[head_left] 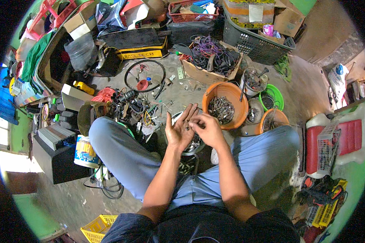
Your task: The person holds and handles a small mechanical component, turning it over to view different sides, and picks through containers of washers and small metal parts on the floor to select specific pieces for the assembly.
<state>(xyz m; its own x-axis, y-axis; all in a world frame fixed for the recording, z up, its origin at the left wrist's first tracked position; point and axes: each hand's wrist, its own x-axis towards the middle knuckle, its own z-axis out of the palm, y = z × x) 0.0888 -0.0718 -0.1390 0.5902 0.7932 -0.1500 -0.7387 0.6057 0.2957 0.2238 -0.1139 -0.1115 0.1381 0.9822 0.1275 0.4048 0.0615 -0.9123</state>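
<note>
My left hand (178,134) is turned palm up between my knees, its fingers stretched out. A small dark piece (187,128) shows at the palm, too small to name. Over that palm, my right hand (209,130) is closed in a pinch, and its fingertips hide whatever they hold. Below both hands stands a round container with small metal pieces (195,144), partly covered by my hands and wrists. Just beyond my right hand, an orange bucket (242,106) holds a heap of small metal parts (220,109).
A green bowl (276,94) and a smaller orange container (284,117) stand right of the bucket. A cardboard box of tangled cables (213,56) lies ahead. Loose wires and parts (132,107) spread beyond my left knee, near a black ring (163,73). A paint bucket (85,152) stands left.
</note>
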